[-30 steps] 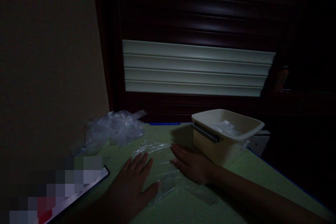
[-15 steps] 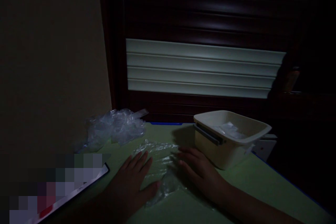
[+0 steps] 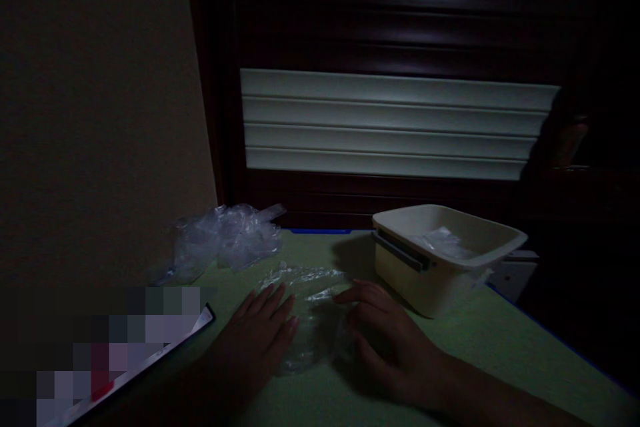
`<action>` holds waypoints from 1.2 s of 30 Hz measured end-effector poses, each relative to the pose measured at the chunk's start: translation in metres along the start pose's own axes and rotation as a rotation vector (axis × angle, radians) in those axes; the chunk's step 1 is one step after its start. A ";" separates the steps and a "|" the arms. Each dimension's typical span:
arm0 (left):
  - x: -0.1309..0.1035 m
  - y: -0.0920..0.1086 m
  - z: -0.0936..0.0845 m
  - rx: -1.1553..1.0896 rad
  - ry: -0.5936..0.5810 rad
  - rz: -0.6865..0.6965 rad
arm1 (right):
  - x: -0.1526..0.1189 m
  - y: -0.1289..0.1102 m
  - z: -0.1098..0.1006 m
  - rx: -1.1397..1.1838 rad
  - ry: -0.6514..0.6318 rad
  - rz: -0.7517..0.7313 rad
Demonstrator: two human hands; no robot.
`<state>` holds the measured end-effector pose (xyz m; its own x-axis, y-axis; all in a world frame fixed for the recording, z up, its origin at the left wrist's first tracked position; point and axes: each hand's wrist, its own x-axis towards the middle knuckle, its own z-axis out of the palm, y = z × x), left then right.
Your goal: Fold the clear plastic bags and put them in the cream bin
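A clear, crinkled plastic bag lies on the green tabletop between my hands. My left hand rests flat over the bag's left side, fingers stretched out. On the right, my right hand is curled, with its index finger reaching over the bag and the thumb tucked lower. A fold of the film stands raised at its fingertips, pinched there as far as the dim light shows.
A heap of clear plastic bags lies at the back left. Back right stands a cream bin with a grey handle and plastic inside. A partly blurred-out screen device is at the left. A slatted dark door rises behind the table.
My right hand has gone from lying flat to curled, and the bag's right edge has been drawn up and inward. My left thumb has moved in against the fingers. The view has shifted slightly.
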<state>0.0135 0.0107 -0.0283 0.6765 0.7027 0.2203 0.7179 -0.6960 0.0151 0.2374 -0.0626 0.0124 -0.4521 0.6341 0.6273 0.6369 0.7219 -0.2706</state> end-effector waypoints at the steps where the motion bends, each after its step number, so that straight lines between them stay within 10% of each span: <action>1: 0.000 0.000 0.001 0.004 0.010 0.003 | 0.000 -0.004 -0.003 0.016 0.018 -0.051; 9: 0.002 0.002 -0.002 0.022 -0.017 -0.025 | -0.005 -0.014 0.009 -0.013 -0.149 -0.427; 20: 0.000 0.003 -0.004 0.041 -0.017 -0.043 | -0.009 0.002 0.003 -0.102 -0.133 0.313; 27: 0.002 0.005 -0.006 0.050 -0.087 -0.072 | -0.016 0.036 0.011 -0.161 -0.334 0.364; 36: -0.002 0.004 -0.005 -0.001 0.043 0.065 | -0.013 0.025 0.009 -0.027 -0.070 0.342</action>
<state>0.0143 0.0062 -0.0235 0.7138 0.6492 0.2627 0.6726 -0.7400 0.0008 0.2535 -0.0506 -0.0087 -0.2510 0.8559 0.4522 0.7744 0.4578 -0.4367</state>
